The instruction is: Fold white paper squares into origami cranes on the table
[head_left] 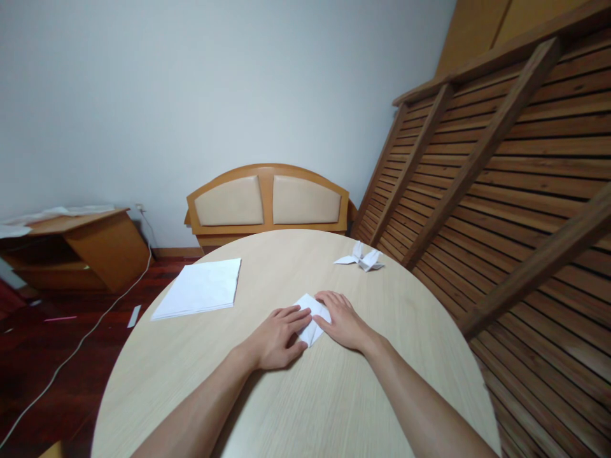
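A small piece of white folded paper (309,333) lies on the round table, diamond-shaped with crease lines on it. My left hand (279,336) rests flat over its left side, fingers stretched across the paper and thumb near the lower corner. From the right, my right hand (344,321) touches the paper's upper right edge, with its thumb on the paper and the fingers apart from the thumb. Both hands partly cover the paper. Farther back on the right sits a folded paper crane (365,259) with raised wings.
A stack of white paper sheets (203,286) lies on the left of the pale round table (305,407). Behind stands a padded headboard (267,200). A slatted wooden frame (482,159) leans along the right. A low cabinet (102,248) and a white cable (86,337) are at left.
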Demonstrator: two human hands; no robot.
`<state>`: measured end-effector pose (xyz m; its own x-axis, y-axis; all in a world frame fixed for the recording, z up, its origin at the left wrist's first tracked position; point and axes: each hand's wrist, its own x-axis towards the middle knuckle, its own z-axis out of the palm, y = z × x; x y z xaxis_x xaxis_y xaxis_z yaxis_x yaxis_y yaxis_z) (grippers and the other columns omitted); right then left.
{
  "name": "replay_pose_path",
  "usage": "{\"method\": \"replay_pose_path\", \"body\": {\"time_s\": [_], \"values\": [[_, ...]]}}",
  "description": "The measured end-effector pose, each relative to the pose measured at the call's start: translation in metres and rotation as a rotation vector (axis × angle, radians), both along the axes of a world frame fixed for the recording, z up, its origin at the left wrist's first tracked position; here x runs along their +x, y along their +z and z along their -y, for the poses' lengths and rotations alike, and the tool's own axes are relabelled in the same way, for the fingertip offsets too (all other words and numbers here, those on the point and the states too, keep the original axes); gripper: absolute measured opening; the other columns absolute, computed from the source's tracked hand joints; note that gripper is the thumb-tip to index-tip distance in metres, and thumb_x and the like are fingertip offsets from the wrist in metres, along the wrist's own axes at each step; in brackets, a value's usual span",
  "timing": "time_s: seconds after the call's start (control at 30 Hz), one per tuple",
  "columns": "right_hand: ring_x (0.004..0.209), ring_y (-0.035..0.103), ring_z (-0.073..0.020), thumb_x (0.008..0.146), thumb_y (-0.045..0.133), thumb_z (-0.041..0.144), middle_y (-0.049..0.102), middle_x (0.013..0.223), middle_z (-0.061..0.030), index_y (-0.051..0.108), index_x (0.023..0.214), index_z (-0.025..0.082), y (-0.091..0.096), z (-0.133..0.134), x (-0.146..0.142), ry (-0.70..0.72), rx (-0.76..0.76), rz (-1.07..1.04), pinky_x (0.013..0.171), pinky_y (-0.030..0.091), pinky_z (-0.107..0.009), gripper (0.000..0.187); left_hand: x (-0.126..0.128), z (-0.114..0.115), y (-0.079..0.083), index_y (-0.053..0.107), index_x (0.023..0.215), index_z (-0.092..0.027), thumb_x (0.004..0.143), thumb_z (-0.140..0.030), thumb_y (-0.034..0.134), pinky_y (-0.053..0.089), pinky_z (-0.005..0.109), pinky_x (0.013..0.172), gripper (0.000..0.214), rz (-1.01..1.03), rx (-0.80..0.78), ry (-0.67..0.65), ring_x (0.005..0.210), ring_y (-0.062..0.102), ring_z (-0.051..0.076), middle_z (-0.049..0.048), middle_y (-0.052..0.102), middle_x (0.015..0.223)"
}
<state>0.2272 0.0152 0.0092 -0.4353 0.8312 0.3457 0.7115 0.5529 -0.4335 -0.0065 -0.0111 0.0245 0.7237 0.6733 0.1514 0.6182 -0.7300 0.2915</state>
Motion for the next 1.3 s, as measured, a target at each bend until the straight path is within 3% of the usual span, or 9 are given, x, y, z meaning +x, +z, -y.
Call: {"method": "replay_pose_path", "body": {"time_s": [0.27, 0.43, 0.53, 0.67, 1.07, 1.17, 1.3], "values": [[0.145, 0.027, -0.0325, 0.076, 0.070, 0.057, 0.037, 0.156, -0.0120, 0.036, 0.150, 0.024, 0.004, 0.006, -0.002, 0.106, -0.129, 0.085, 0.120, 0.012, -0.055, 0.088, -0.001, 0.000, -0.002, 0.040, 0.149, -0.024, 0.090, -0.045, 0.055, 0.034, 0.053, 0.112, 0.065, 0.010, 0.025, 0.019, 0.141, 0.037, 0.034, 0.0075, 0.041, 0.155], [0.146, 0.024, -0.0338, 0.069, 0.074, 0.064, 0.033, 0.158, -0.0128, 0.030, 0.153, 0.022, 0.002, 0.004, 0.000, 0.127, -0.139, 0.082, 0.120, 0.012, -0.055, 0.104, -0.001, 0.001, -0.001, 0.040, 0.150, -0.022, 0.089, -0.050, 0.055, 0.033, 0.053, 0.113, 0.068, 0.006, 0.025, 0.011, 0.141, 0.037, 0.035, 0.0086, 0.040, 0.155], [0.144, 0.029, -0.0318, 0.073, 0.073, 0.058, 0.037, 0.155, -0.0132, 0.031, 0.153, 0.021, 0.001, 0.001, 0.001, 0.099, -0.110, 0.046, 0.118, 0.018, -0.052, 0.097, -0.002, 0.002, 0.001, 0.040, 0.150, -0.021, 0.088, -0.052, 0.058, 0.031, 0.052, 0.114, 0.072, -0.002, 0.011, 0.001, 0.142, 0.036, 0.035, 0.0092, 0.039, 0.155], [0.139, 0.037, -0.0317, 0.083, 0.066, 0.052, 0.044, 0.151, -0.0152, 0.035, 0.150, 0.021, -0.003, -0.005, 0.004, -0.068, -0.074, 0.025, 0.115, 0.024, -0.052, 0.080, -0.002, 0.003, 0.003, 0.039, 0.150, -0.022, 0.089, -0.052, 0.056, 0.030, 0.053, 0.115, 0.070, 0.000, -0.011, -0.005, 0.143, 0.035, 0.034, 0.0087, 0.039, 0.155], [0.122, 0.053, -0.0316, 0.085, 0.064, 0.043, 0.061, 0.128, -0.0153, 0.051, 0.134, 0.018, -0.022, -0.031, -0.001, -0.405, 0.041, -0.102, 0.104, 0.041, -0.050, 0.056, -0.001, 0.002, 0.001, 0.037, 0.151, -0.023, 0.093, -0.053, 0.051, 0.028, 0.055, 0.116, 0.067, 0.017, -0.027, -0.026, 0.144, 0.033, 0.034, 0.0091, 0.037, 0.156], [0.124, 0.051, -0.0315, 0.086, 0.063, 0.040, 0.059, 0.129, -0.0162, 0.050, 0.134, 0.017, -0.018, -0.029, 0.000, -0.348, 0.040, -0.089, 0.106, 0.040, -0.050, 0.054, 0.001, 0.002, 0.001, 0.037, 0.151, -0.023, 0.097, -0.051, 0.045, 0.029, 0.054, 0.116, 0.062, 0.009, -0.033, -0.032, 0.144, 0.033, 0.033, 0.0091, 0.037, 0.156], [0.136, 0.039, -0.0296, 0.084, 0.065, 0.041, 0.050, 0.142, -0.0139, 0.045, 0.141, 0.020, -0.012, -0.017, 0.002, -0.121, 0.026, -0.063, 0.113, 0.032, -0.049, 0.064, 0.002, -0.001, -0.007, 0.035, 0.152, -0.021, 0.100, -0.040, 0.040, 0.029, 0.051, 0.118, 0.055, 0.044, -0.024, -0.013, 0.144, 0.034, 0.028, 0.0098, 0.037, 0.156]]}}
